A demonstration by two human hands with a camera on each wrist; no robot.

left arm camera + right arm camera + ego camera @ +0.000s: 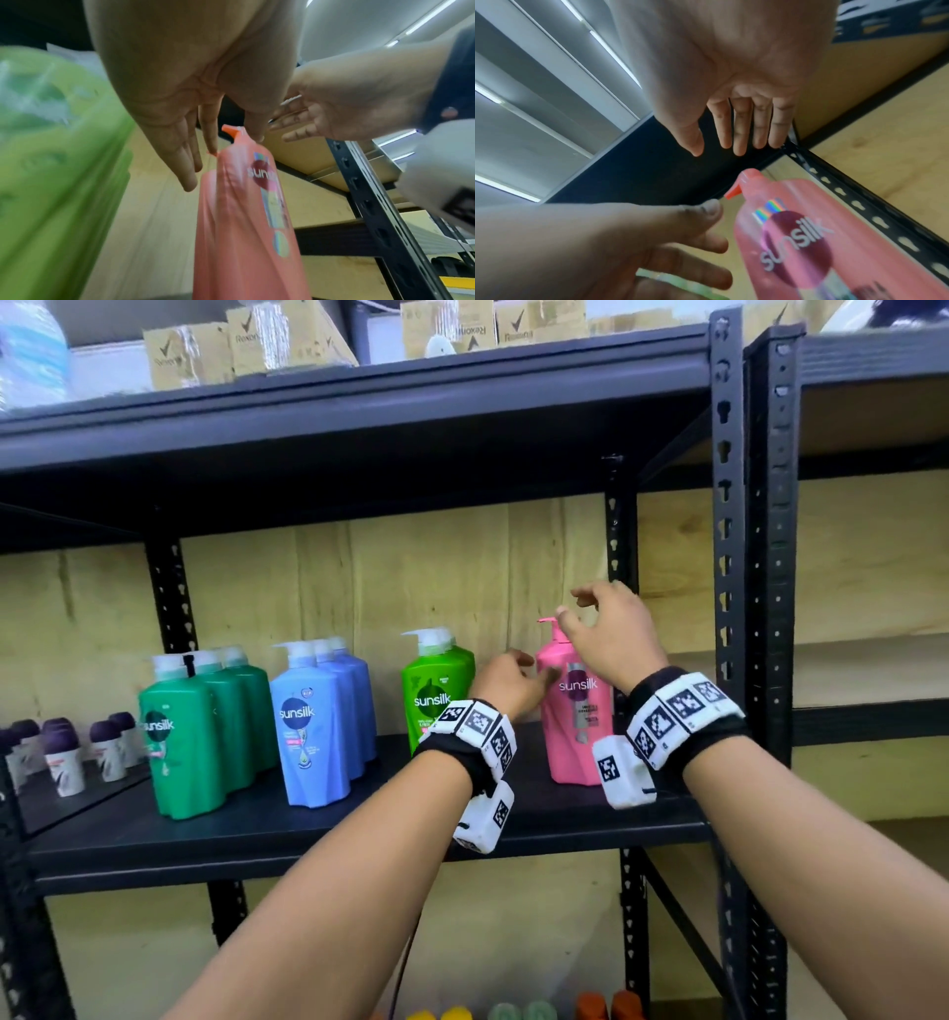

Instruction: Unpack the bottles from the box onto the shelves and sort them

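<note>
Dark green bottles (pixel 205 726), blue ones (pixel 318 716) and a light green bottle (pixel 436 690) already stand grouped on the shelf (pixel 257 834) — my left hand (pixel 506 683) and right hand (pixel 611 634) hover, fingers spread, holding nothing, beside the upright pink bottle (pixel 577 716) at the shelf's right end — the box is out of view, so what's left I can't tell.

Bottles (pixel 328 721) upright on shelf (pixel 257 834), boxes (pixel 246 346) on shelf above.

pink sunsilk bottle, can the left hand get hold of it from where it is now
Probably yes. The left hand is open right beside the pink bottle, fingers at its shoulder, and nothing lies between them. The light green bottle stands clear to the left, and the right hand hovers open above the pump.
</note>
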